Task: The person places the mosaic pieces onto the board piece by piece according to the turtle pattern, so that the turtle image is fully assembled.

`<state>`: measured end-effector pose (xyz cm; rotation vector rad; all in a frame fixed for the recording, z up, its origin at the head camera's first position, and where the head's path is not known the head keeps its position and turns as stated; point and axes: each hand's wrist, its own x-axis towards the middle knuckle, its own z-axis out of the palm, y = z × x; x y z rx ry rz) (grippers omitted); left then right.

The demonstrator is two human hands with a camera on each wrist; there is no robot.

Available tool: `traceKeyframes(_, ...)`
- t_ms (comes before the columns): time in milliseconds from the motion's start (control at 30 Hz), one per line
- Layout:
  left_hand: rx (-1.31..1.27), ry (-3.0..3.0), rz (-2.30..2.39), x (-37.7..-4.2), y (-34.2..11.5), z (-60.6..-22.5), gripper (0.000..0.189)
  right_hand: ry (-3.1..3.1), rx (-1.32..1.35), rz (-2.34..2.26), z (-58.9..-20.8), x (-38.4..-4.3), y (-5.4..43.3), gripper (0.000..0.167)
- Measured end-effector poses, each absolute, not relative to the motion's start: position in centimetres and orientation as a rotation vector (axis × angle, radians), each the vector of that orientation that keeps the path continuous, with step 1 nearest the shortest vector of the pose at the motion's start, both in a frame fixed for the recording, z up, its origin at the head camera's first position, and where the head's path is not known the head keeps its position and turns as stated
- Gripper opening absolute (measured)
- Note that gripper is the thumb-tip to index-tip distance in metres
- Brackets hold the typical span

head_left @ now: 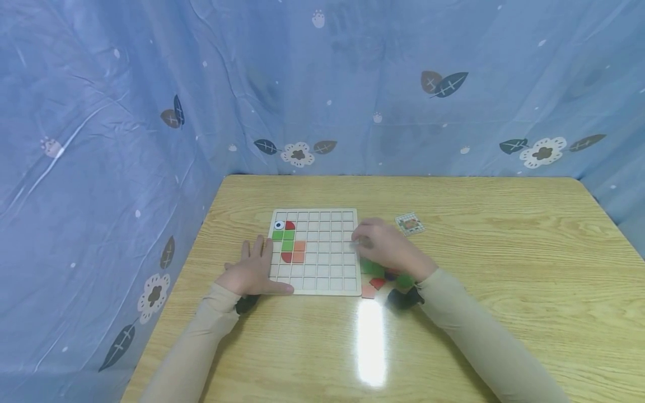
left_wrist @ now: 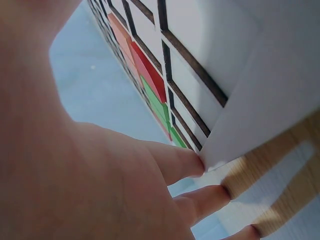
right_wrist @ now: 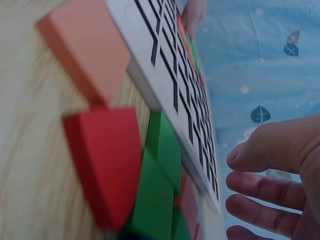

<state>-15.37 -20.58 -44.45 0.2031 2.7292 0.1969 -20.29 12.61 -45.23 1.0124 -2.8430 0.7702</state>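
Observation:
A white grid board (head_left: pixel 322 284) lies on the table with an eye tile (head_left: pixel 279 225), two red rounded tiles (head_left: pixel 286 257), several green tiles (head_left: pixel 288 245) and two orange tiles (head_left: pixel 299 257) set in its left part. My left hand (head_left: pixel 250 271) rests along the board's left edge, fingers spread and thumb at the near edge. Over the right edge of the board is my right hand (head_left: pixel 385 246), blurred. In the right wrist view its fingers (right_wrist: pixel 265 187) are loosely bent, with a gap to the thumb and no tile visible between them.
Loose tiles lie beside the board's right edge, under and near the right hand: a red tile (right_wrist: pixel 105 165), green tiles (right_wrist: pixel 152 200) and an orange tile (right_wrist: pixel 90 50). A small patterned card (head_left: pixel 410 223) lies beyond them. Blue curtain (head_left: pixel 353 101) hangs behind the wooden table (head_left: pixel 504 240).

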Motion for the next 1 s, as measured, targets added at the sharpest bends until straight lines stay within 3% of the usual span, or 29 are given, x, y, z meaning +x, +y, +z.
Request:
traceKeyframes(167,0.204,2.729,0.198,-15.4,-20.5,-44.4,0.139,-2.79,1.05,0.729,-45.5,-20.5,14.1,0.015)
traceKeyframes(400,0.212,2.73,0.225,-15.3,-20.4,-44.1,0.138,-2.905,0.984,0.731,-45.0,-20.3,15.5,0.026)
traceKeyframes(1000,0.201,2.735,0.225,-15.3,-20.5,-44.3,0.139,-2.995,1.024,0.581,-44.5,-20.0,15.8,0.037)
